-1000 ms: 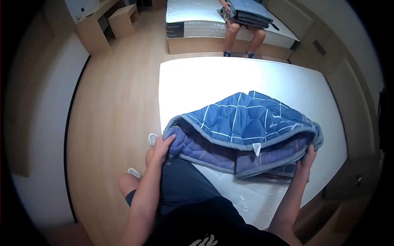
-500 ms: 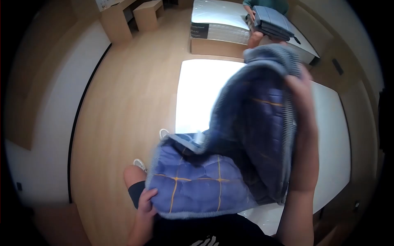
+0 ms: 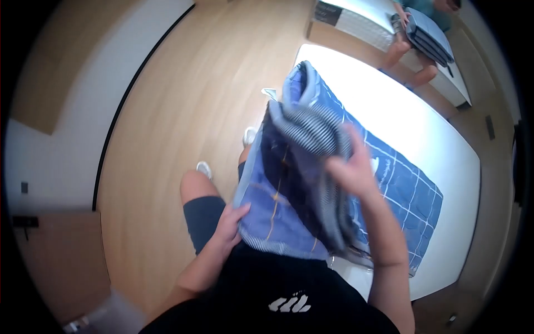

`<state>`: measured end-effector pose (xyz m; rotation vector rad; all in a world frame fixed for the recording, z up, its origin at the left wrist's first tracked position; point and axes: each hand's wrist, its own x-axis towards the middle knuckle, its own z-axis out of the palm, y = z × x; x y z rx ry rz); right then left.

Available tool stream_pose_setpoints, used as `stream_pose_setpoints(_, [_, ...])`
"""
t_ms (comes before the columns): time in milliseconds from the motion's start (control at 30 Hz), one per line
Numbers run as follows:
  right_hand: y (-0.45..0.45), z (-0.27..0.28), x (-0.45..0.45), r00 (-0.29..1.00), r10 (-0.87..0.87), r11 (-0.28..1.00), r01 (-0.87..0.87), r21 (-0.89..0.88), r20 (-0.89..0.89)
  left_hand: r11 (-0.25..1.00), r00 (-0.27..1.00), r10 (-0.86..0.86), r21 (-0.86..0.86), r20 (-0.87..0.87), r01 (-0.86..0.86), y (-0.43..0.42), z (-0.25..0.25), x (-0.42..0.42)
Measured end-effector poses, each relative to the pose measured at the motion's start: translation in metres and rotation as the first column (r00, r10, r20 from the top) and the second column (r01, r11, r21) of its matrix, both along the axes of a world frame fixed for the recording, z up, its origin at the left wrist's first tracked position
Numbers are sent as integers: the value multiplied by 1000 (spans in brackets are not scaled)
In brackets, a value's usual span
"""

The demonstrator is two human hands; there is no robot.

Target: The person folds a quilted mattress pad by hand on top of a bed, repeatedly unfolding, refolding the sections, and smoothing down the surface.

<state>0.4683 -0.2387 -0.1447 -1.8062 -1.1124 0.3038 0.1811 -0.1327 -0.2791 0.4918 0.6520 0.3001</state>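
Note:
A thick quilted pad (image 3: 409,195), blue with white lines on one face and purple with yellow lines on the other, lies partly on the white mattress and partly over my lap. My left hand (image 3: 231,222) grips its near left corner, where the purple face shows. My right hand (image 3: 353,167) is closed on the striped grey edge at the middle of the pad, which is bunched and folded there. A small white tag sticks out at the pad's far left edge.
The white mattress (image 3: 461,150) extends behind and right of the pad. At the upper right a person (image 3: 439,16) sits on another bed (image 3: 356,25) with a folded grey-blue pad (image 3: 428,36) on the lap. Wooden floor (image 3: 161,133) lies left, with a wooden panel (image 3: 61,256) at lower left.
The raised right part of the pad has come down and left with my right hand, and its blue face now shows on the mattress. My left hand keeps its corner. The view has turned.

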Motion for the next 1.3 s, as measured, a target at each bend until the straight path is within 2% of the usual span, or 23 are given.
stream_pose_setpoints(33, [5, -13, -35, 982, 35, 990, -60, -131, -185, 998, 999, 49, -25, 10, -49, 3, -7, 7])
stream_pose_setpoints(67, [8, -40, -63, 981, 82, 986, -106, -132, -176, 994, 995, 99, -57, 17, -98, 5, -14, 11])
stream_pose_setpoints(100, [12, -75, -88, 950, 53, 990, -91, -111, -307, 994, 994, 108, 1, 34, -108, 7, -16, 14])
stream_pose_setpoints(200, [8, -111, -111, 782, -119, 993, 99, -67, -611, 984, 994, 100, 145, 45, -105, 2, -16, 15])
stream_pose_setpoints(267, [7, -116, -113, 664, -100, 983, 182, 30, -741, 965, 992, 88, 241, 89, -107, -4, -24, 6])
stream_pose_setpoints(300, [5, -110, -109, 683, -92, 985, 170, 35, -725, 898, 999, -17, 440, 37, -1, -8, -31, -1])
stream_pose_setpoints(333, [4, -105, -104, 702, -87, 986, 162, 40, -707, 822, 998, -18, 570, 58, -18, -14, -16, 0])
stream_pose_setpoints(400, [3, -97, -99, 804, -75, 994, 107, 18, -590, 684, 997, -10, 727, -74, 61, -24, 15, 3])
stream_pose_setpoints(467, [10, -85, -104, 910, -55, 998, 42, -39, -411, 757, 997, -46, 649, -56, 71, -26, -3, 2])
stream_pose_setpoints(500, [12, -73, -109, 927, -74, 988, 17, -155, -368, 789, 997, -61, 610, -45, 75, -25, -11, 1])
stream_pose_setpoints(567, [19, -75, -118, 997, 63, 992, -67, -106, -46, 751, 998, -45, 657, -37, 59, -22, -10, 1])
stream_pose_setpoints(633, [29, -64, -128, 968, 146, 985, -123, -122, 202, 697, 999, -45, 717, -9, 38, -16, -7, 4])
stream_pose_setpoints(733, [30, -80, -122, 996, 85, 967, -80, -243, 12, 847, 991, -122, 515, -58, 134, -10, -22, 1])
stream_pose_setpoints(767, [30, -81, -117, 997, 12, 962, -34, -272, -80, 903, 997, -80, 422, -6, 75, -11, -29, 0])
stream_pose_setpoints(867, [14, -71, -89, 931, -122, 989, 83, -126, -345, 969, 986, 124, 201, 116, -145, -10, -36, 3])
stream_pose_setpoints(900, [-4, -69, -72, 934, -204, 978, 184, -94, -295, 968, 972, 200, 124, 126, -216, -6, -31, 2])
stream_pose_setpoints(933, [-12, -50, -66, 877, -243, 959, 281, 32, -414, 953, 954, 257, 125, 152, -277, 2, -7, 5])
stream_pose_setpoints(1000, [-44, -28, -44, 866, -352, 897, 420, 135, -354, 963, 950, 267, -16, 165, -268, 11, -7, 6])
stream_pose_setpoints(1067, [-51, -3, -50, 928, -246, 927, 309, 211, -279, 965, 952, 256, 12, 169, -262, 11, 7, 15])
stream_pose_setpoints(1133, [-32, -3, -77, 978, -57, 991, 79, 105, -199, 969, 962, 211, 96, 176, -230, 5, 6, 25])
stream_pose_setpoints(1200, [-12, -28, -92, 968, 166, 972, -129, -195, 189, 954, 974, 138, 241, 179, -179, -2, -3, 34])
stream_pose_setpoints(1233, [-1, -45, -112, 979, 130, 972, -94, -213, 158, 916, 978, 177, 344, 112, -205, -3, 14, 40])
stream_pose_setpoints(1300, [8, -63, -126, 994, 69, 976, -48, -214, 90, 928, 974, 211, 296, 85, -227, 1, 6, 37])
